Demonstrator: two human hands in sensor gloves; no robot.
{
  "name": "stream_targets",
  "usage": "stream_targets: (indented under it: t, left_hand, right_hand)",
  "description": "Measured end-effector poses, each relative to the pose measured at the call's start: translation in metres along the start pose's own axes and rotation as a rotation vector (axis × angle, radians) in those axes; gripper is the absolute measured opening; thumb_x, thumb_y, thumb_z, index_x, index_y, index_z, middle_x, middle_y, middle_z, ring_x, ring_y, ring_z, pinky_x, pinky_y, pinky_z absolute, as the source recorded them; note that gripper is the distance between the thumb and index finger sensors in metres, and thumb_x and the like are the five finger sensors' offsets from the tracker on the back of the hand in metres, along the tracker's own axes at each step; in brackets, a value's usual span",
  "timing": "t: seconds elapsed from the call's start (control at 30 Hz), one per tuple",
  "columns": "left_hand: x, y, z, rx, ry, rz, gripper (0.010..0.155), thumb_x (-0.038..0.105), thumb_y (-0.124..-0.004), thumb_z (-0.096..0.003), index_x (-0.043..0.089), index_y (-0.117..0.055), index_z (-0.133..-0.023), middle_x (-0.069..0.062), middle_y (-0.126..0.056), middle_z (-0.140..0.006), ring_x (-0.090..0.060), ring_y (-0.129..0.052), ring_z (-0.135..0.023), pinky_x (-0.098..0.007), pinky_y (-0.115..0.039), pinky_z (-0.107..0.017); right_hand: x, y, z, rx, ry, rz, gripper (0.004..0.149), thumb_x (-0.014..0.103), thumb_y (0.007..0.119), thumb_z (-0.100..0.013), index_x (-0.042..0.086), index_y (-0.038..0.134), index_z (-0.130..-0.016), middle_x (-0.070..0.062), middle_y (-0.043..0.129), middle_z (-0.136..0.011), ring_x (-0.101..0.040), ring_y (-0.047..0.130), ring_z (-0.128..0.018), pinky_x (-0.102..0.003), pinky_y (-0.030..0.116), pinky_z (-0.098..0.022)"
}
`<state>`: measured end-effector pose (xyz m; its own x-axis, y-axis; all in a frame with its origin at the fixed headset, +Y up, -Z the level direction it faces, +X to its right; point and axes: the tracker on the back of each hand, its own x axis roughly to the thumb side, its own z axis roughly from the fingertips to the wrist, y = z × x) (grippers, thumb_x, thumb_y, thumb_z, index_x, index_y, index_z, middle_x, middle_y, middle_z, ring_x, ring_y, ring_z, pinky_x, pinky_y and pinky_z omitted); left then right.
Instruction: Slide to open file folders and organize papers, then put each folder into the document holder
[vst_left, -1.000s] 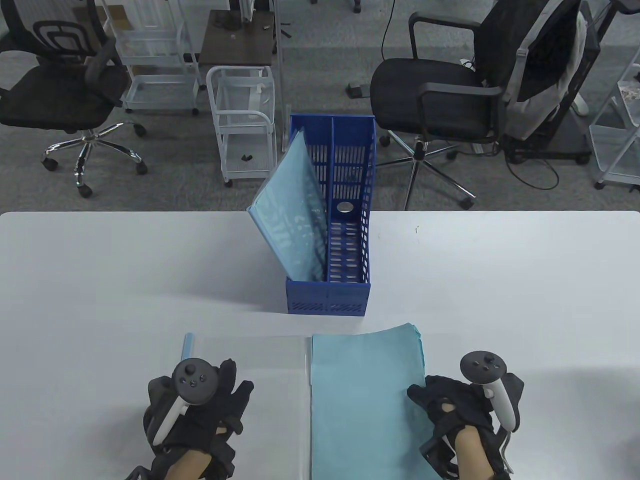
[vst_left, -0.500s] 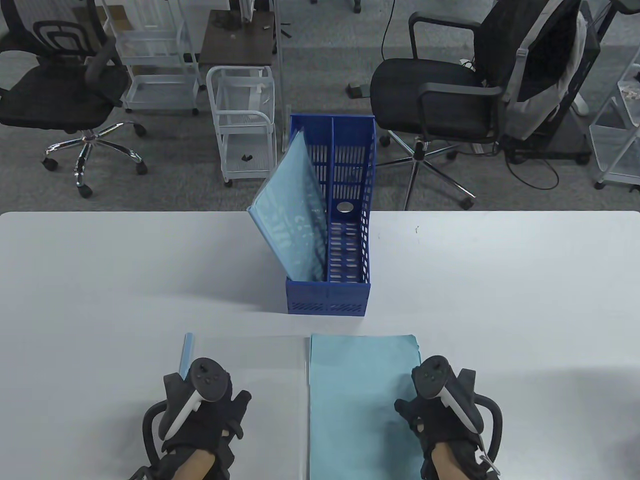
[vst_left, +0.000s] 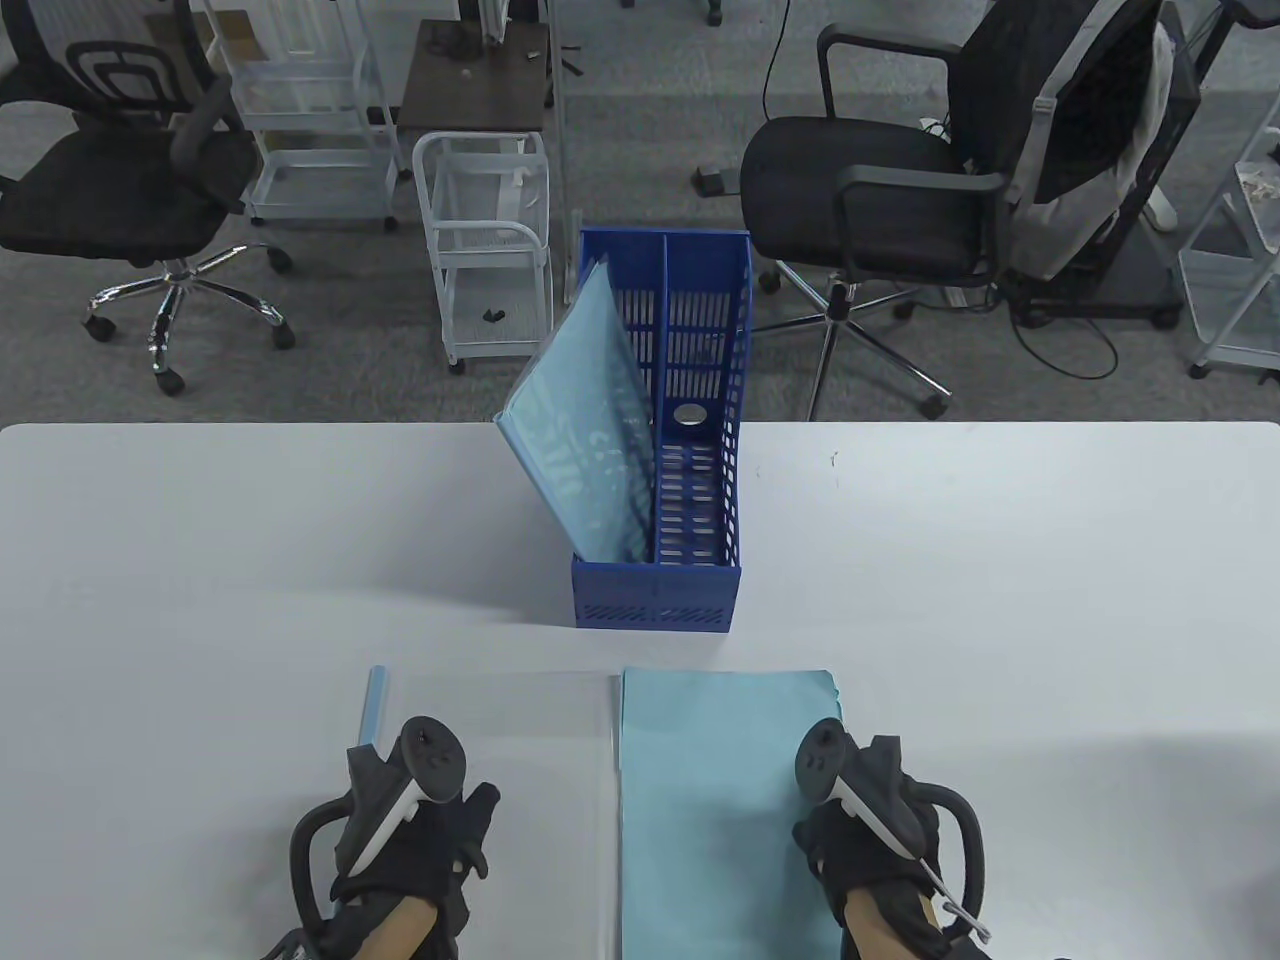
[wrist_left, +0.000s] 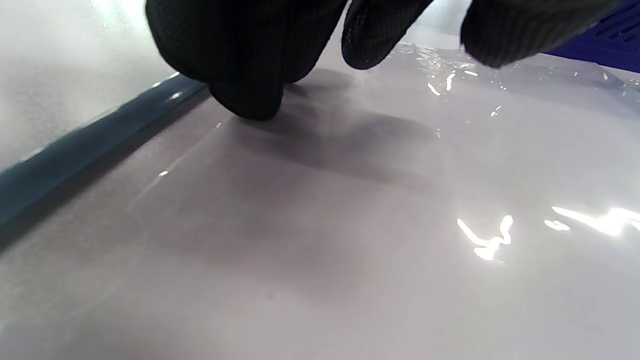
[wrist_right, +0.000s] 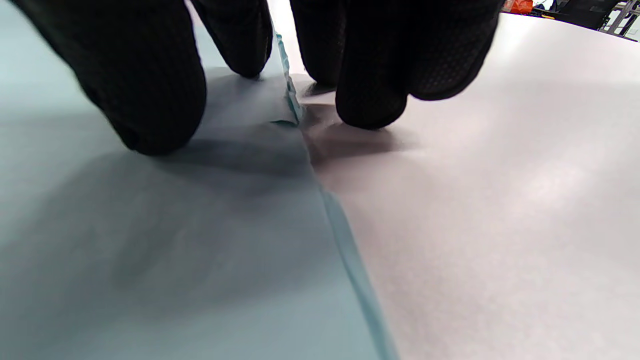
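An open folder lies at the table's near edge, its clear cover (vst_left: 500, 760) spread to the left and its pale blue paper stack (vst_left: 720, 790) on the right. A blue slide bar (vst_left: 378, 700) lies along the cover's left edge. My left hand (vst_left: 440, 840) rests fingertips (wrist_left: 250, 95) on the clear cover beside the bar (wrist_left: 75, 150). My right hand (vst_left: 860, 840) sits astride the stack's right edge, with some fingers (wrist_right: 150, 110) on the paper (wrist_right: 175, 260) and others on the table. The blue document holder (vst_left: 655, 600) stands behind, with one folder (vst_left: 585, 440) leaning in its left compartment.
The holder's right compartment (vst_left: 695, 470) holds nothing. The white table (vst_left: 1000, 560) stretches to both sides. Beyond its far edge stand office chairs (vst_left: 880, 190) and a white wire cart (vst_left: 485, 250).
The skewed paper stack has squared up, and its top edge now lies level. My right hand slid left and back along the stack's right edge. My left hand drew slightly nearer.
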<state>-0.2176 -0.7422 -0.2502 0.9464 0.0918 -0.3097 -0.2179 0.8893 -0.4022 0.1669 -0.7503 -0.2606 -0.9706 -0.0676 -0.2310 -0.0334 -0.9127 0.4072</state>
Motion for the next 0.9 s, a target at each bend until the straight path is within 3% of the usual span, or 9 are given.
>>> stream_targets:
  t: [0.53, 0.9]
  left_hand:
    - [-0.004, 0.003, -0.005, -0.049, -0.093, 0.104, 0.075, 0.065, -0.075, -0.0442, 0.027, -0.070, -0.109, -0.016, -0.078, -0.106, -0.038, -0.095, -0.082, -0.054, -0.079, -0.062]
    - [0.008, -0.005, 0.000, -0.163, -0.274, 0.263, 0.075, 0.064, -0.074, -0.0450, 0.027, -0.066, -0.110, -0.015, -0.076, -0.108, -0.037, -0.093, -0.083, -0.053, -0.078, -0.064]
  right_hand:
    - [0.000, -0.001, -0.001, 0.006, -0.003, 0.008, 0.079, 0.050, 0.090, -0.041, 0.033, 0.052, -0.108, -0.011, 0.051, -0.115, -0.038, 0.079, -0.084, -0.057, 0.068, -0.066]
    - [0.001, -0.002, -0.003, 0.004, -0.013, 0.014, 0.079, 0.050, 0.091, -0.040, 0.033, 0.053, -0.108, -0.011, 0.053, -0.114, -0.036, 0.080, -0.083, -0.055, 0.069, -0.066]
